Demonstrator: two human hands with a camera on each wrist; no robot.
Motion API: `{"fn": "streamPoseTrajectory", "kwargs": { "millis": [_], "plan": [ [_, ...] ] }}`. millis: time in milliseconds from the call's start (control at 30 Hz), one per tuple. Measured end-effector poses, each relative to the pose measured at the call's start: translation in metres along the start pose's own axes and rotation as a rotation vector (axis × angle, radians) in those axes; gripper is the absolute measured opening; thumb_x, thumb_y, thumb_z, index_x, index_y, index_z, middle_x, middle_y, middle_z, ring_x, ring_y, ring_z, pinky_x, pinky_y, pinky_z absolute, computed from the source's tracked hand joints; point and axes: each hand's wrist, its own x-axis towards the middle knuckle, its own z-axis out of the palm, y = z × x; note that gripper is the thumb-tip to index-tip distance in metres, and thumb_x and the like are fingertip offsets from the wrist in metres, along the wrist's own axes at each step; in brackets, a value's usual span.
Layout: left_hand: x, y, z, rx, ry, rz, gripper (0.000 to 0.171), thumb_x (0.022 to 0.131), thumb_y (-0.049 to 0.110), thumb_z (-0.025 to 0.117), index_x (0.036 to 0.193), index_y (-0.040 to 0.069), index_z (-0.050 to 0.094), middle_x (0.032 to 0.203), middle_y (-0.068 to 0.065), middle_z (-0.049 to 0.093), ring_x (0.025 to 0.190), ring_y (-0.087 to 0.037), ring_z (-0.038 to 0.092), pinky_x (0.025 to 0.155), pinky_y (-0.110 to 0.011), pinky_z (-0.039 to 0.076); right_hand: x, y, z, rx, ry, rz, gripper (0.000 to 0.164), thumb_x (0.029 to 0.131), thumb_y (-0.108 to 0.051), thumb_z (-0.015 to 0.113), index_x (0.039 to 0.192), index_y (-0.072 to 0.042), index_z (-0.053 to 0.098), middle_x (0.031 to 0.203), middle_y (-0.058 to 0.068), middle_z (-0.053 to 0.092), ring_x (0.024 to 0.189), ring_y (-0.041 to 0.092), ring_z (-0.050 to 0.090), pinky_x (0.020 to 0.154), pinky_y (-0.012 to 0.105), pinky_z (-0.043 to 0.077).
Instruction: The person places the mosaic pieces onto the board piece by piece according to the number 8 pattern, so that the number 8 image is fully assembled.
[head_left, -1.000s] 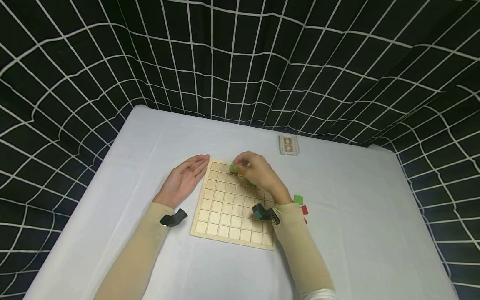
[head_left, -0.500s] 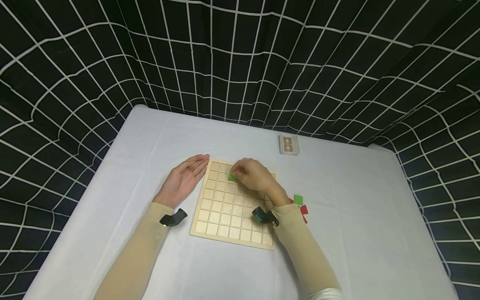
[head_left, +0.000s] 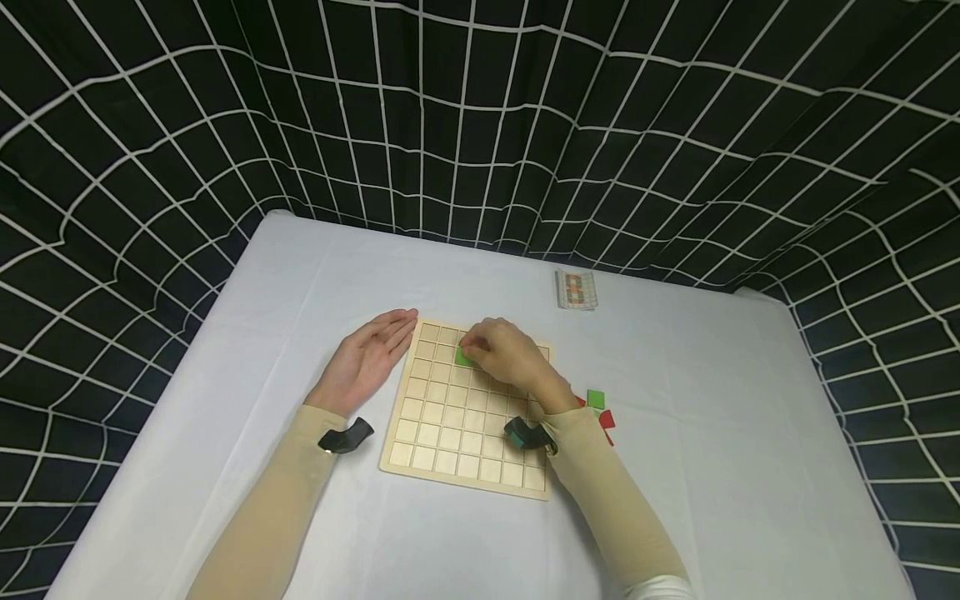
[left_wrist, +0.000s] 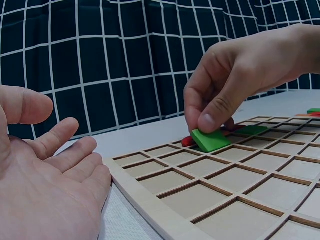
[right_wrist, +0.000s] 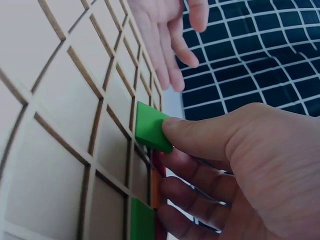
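My right hand pinches a green square tile between thumb and fingers. The tile sits tilted at a cell of the wooden grid board, in the second row from the far edge. Just beyond it, a red piece lies in the far row, partly covered by the fingers. A second green tile lies in the board farther right, hidden from the head view by the right hand. My left hand rests beside the board's far left corner, fingers extended, palm turned toward the board, holding nothing.
Right of the board, beside the right forearm, lie a loose green tile and several red pieces. A stack of pattern cards lies toward the table's back edge. Black grid-patterned curtains surround the white table.
My right hand has brought the green tile from the board's far row a little toward me, down to the second row. The left hand has stayed in place.
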Motion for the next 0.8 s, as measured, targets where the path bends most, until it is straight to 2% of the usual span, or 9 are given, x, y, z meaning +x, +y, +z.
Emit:
{"fn": "streamPoseTrajectory", "kwargs": {
  "millis": [400, 800],
  "plan": [
    [0.0000, -0.0008, -0.0007, 0.025, -0.008, 0.002, 0.050, 0.113, 0.017, 0.027, 0.156, -0.007, 0.019, 0.170, -0.016, 0.015, 0.159, -0.024, 0.015, 0.134, -0.032, 0.016, 0.0012, -0.0017, 0.0033, -0.069, 0.022, -0.019, 0.011, 0.098, -0.022, 0.068, 0.102, -0.014, 0.074, 0.090, -0.002, 0.067, 0.089, 0.016, 0.055, 0.078, 0.030, 0.053],
    [0.0000, 0.0003, 0.0000, 0.021, -0.012, 0.003, 0.051, 0.113, 0.017, 0.027, 0.156, -0.006, 0.017, 0.170, -0.017, 0.013, 0.160, -0.026, 0.013, 0.134, -0.033, 0.014, -0.0006, -0.0009, -0.0002, -0.023, 0.027, -0.011, 0.011, 0.099, -0.022, 0.065, 0.106, -0.016, 0.071, 0.089, -0.001, 0.062, 0.084, 0.016, 0.054, 0.073, 0.030, 0.050]
  ]
}}
